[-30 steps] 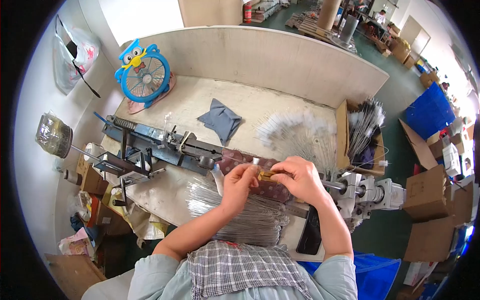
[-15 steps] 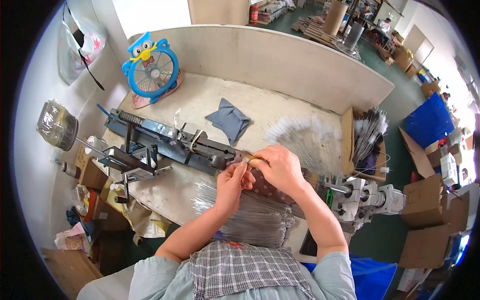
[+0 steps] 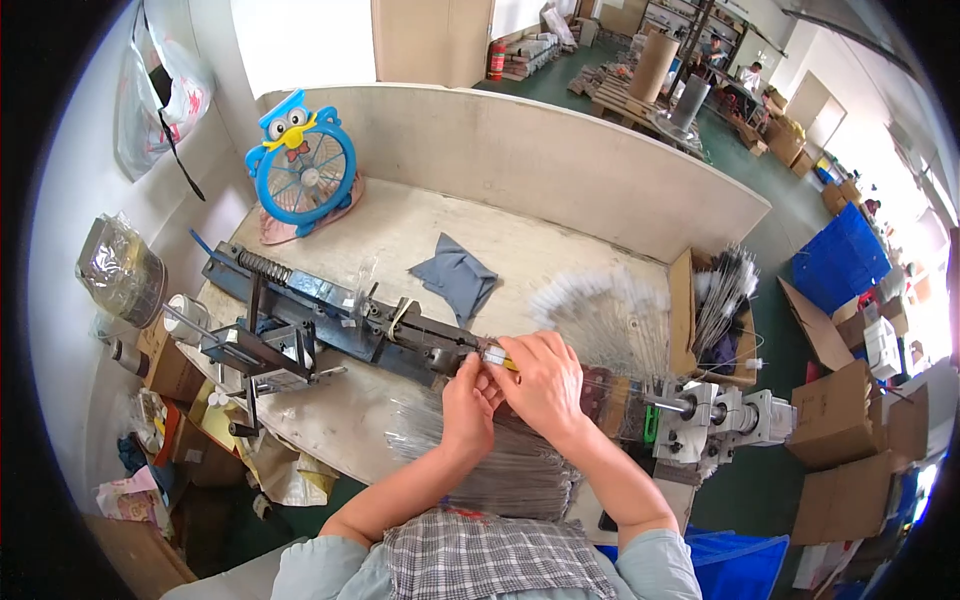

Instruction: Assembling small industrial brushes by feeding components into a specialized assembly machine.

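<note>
My right hand [image 3: 545, 380]: pinching a yellow-and-white piece [image 3: 496, 355]; my left hand [image 3: 470, 405]: grip unclear. Loose pinch could drop it.

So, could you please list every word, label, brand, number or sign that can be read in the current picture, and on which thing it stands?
None can be read.
Plastic bag at upper left: reddish marks, too blurred to read.
Red fire extinguisher: too small to make out any marking.
Cardboard boxes at right: no legible lettering.
Yellow piece at the right hand: no writing discernible.
</note>
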`<state>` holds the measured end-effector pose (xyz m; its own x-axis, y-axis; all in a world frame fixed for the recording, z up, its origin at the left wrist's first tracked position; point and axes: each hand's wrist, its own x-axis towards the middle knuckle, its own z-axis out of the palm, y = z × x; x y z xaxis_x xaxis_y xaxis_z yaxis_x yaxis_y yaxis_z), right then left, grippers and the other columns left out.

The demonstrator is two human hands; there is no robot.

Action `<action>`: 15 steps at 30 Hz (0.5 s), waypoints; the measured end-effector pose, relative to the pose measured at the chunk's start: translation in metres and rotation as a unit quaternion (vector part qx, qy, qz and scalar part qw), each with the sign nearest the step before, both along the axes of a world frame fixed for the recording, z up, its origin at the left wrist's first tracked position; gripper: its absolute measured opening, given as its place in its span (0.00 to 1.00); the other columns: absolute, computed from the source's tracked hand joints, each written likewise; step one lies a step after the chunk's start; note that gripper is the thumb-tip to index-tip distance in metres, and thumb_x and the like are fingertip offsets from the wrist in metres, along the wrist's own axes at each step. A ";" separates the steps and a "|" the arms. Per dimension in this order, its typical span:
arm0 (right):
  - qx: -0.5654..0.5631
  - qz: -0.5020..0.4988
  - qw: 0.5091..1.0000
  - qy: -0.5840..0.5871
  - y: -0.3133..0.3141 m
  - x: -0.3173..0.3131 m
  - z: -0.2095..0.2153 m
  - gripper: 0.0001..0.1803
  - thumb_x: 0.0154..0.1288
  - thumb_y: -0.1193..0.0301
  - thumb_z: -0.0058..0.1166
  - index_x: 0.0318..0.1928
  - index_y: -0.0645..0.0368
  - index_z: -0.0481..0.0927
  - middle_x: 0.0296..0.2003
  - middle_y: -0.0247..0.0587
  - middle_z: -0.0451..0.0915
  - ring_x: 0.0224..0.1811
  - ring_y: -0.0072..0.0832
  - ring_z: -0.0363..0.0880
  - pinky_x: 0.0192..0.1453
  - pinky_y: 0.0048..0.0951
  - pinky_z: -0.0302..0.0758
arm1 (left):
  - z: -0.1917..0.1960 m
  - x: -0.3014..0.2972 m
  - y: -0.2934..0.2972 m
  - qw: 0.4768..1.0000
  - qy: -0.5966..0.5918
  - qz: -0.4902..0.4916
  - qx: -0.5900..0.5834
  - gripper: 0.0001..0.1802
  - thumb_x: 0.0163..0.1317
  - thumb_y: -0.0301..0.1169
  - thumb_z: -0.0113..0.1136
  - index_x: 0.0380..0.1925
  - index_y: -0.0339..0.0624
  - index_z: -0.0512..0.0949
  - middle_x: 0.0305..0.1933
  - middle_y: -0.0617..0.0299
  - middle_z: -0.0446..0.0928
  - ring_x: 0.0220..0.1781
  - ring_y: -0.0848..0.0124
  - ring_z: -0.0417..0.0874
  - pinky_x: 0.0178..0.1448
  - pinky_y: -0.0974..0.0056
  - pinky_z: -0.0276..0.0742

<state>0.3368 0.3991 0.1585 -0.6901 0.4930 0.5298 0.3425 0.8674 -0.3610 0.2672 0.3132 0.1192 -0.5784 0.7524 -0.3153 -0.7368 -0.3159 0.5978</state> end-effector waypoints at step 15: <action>0.022 0.062 0.996 0.061 0.018 0.028 -0.002 0.13 0.45 0.70 0.64 0.36 0.50 0.84 0.36 0.31 0.79 0.44 0.33 0.74 0.46 0.35 0.72 | -0.006 0.008 0.009 0.998 0.051 0.034 -0.017 0.05 0.63 0.26 0.53 0.38 0.41 0.74 0.39 0.63 0.78 0.39 0.74 0.80 0.44 0.68 0.76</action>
